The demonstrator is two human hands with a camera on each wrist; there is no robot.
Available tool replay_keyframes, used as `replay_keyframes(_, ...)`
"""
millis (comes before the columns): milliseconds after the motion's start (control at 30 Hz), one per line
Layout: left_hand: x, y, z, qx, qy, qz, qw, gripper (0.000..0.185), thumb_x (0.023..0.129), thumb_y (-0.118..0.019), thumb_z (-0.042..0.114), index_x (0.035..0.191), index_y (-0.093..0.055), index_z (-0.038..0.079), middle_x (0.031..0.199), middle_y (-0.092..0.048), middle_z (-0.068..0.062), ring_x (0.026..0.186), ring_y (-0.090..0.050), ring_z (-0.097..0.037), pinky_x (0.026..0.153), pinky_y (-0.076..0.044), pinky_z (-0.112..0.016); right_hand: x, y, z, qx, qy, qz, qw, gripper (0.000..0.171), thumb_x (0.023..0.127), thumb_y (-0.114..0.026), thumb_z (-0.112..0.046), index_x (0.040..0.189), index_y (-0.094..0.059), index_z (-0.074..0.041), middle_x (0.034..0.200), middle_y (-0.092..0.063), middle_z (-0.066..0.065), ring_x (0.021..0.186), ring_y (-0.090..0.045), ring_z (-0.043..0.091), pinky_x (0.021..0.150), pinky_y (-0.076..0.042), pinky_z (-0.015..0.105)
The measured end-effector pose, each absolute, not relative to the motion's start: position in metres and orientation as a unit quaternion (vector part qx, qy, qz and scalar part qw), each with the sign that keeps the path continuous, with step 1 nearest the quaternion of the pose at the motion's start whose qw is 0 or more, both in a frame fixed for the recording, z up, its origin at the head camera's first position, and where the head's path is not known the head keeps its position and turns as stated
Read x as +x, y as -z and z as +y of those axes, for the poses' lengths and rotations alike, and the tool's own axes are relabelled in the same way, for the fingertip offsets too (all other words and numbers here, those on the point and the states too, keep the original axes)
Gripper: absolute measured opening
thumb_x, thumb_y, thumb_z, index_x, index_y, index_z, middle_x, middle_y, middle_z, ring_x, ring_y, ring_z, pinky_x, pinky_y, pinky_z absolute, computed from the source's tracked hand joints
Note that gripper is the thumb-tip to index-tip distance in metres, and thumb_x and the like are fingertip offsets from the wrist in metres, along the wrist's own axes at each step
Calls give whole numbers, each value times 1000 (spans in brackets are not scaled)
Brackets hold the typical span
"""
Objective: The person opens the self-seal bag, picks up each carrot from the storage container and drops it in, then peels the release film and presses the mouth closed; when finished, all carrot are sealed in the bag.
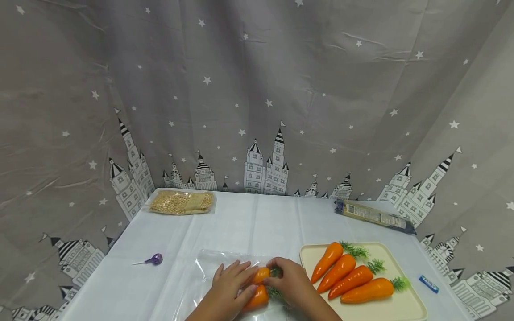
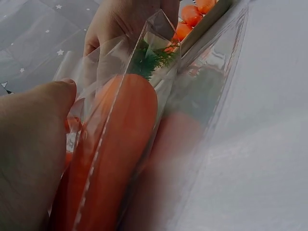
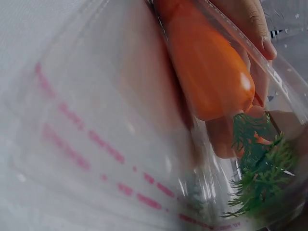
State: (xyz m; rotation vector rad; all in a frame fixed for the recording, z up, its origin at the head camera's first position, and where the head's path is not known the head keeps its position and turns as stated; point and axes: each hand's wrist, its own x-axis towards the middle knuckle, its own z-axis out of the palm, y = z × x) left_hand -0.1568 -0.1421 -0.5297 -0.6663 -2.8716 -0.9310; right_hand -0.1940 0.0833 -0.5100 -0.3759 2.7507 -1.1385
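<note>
My left hand [image 1: 229, 285] lies w/ fingers straight on the clear plastic bag [image 1: 209, 267], pressing on the toy carrot [image 1: 261, 275] inside it, near table edge, just left of the cream tray [image 1: 401, 307]. My right hand [image 1: 291, 281] pinches that carrot's green top at the bag mouth. 2nd carrot [image 1: 256, 298] sits just below it, under my left fingers. Tray holds 4 more carrots [image 1: 353, 278]. Purple lollipop [image 1: 154, 259] well off to the left; bag of beans [image 1: 181, 202] & dark packet [image 1: 375, 216] at the back.
</note>
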Motion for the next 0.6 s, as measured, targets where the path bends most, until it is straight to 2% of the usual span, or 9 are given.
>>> replay_keyframes(100, -157, 530, -143, -216, 303, -928, 23, 51, 106, -52, 55, 146, -61, 25, 150, -60, -7, 142, -49, -44, 110, -21, -85, -193, 509, 82, -136, 375, 913, 81, 28, 87, -85, -39, 107, -74, -24, 86, -65, -11, 74, -55, 11, 65, -46, 27)
replay_keyframes(200, -157, 531, -142, -216, 302, -928, 22, 51, 105, -53, 55, 146, -61, 25, 150, -60, -7, 143, -49, -44, 110, -22, -84, -192, 507, 81, -142, 368, 914, 94, 24, 89, -83, -39, 108, -74, -26, 91, -68, -14, 78, -57, 9, 72, -52, 32)
replay_keyframes(300, -158, 531, -142, -214, 296, -931, 23, 51, 105, -54, 56, 146, -61, 27, 150, -60, -6, 143, -49, -42, 112, -22, -83, -191, 506, 81, -150, 355, 918, 96, 22, 92, -80, -41, 109, -75, -30, 101, -71, -16, 86, -59, 6, 84, -57, 41)
replay_keyframes(433, -158, 531, -142, -213, 280, -936, 36, 50, 104, -54, 56, 146, -61, 30, 149, -60, -6, 143, -49, -41, 111, -22, -83, -189, 505, 80, -176, 336, 921, 90, 21, 97, -74, -41, 117, -75, -34, 112, -74, -15, 96, -64, 7, 95, -51, 53)
replay_keyframes(533, -157, 529, -143, -208, 270, -939, 44, 49, 104, -56, 56, 146, -61, 31, 148, -60, -5, 142, -49, -42, 110, -22, -84, -188, 506, 79, -200, 329, 918, 96, 25, 101, -68, -38, 125, -74, -34, 123, -74, -12, 113, -68, 15, 102, -43, 63)
replay_keyframes(600, -157, 528, -144, -202, 266, -942, 41, 50, 103, -57, 56, 146, -60, 31, 148, -60, -5, 142, -49, -42, 111, -22, -84, -187, 506, 79, -209, 331, 914, 106, 27, 102, -66, -35, 129, -72, -33, 130, -72, -10, 126, -65, 20, 108, -37, 70)
